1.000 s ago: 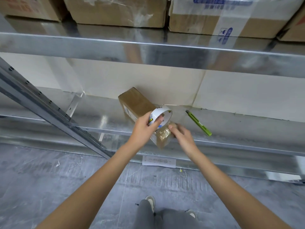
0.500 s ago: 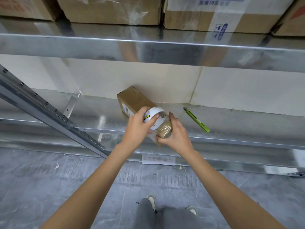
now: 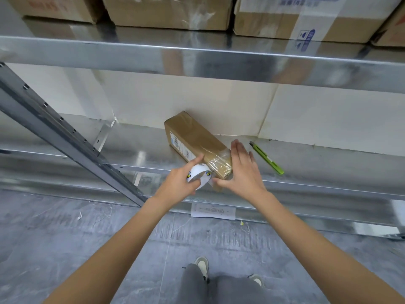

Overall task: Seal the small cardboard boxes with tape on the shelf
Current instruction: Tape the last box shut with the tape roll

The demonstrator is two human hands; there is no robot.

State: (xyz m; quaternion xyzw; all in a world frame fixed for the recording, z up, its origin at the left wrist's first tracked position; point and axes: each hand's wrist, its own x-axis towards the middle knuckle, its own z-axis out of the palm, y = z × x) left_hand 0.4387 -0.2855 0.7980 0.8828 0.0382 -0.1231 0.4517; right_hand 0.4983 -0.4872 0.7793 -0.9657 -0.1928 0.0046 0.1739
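Step in hand, as I read it: taping the near end of the small cardboard box (image 3: 195,141), which lies at frame centre on the lower shelf (image 3: 142,154), long axis running from the back wall toward the front lip. Clear tape already shines across that near end.

Left hand (image 3: 180,183) grips the tape roll (image 3: 199,175), fingers curled round it, index stretched along the box's left side. Roll sits just at the near left corner of the box. Right hand (image 3: 242,170) is flat, fingers straight, palm against the box's right side, thumb under the near end (looks like pressing tape down, can't see the strip itself there).

Next move likely calls for cutting the tape free of the roll. Green utility knife (image 3: 266,157) lies on the shelf right of centre, just beside the right hand, nothing between them.

Around: large cartons (image 3: 168,12) on the upper shelf at frame top, a diagonal metal brace (image 3: 65,137) at left, a paper label (image 3: 213,210) below the shelf lip. None blocks the hands.
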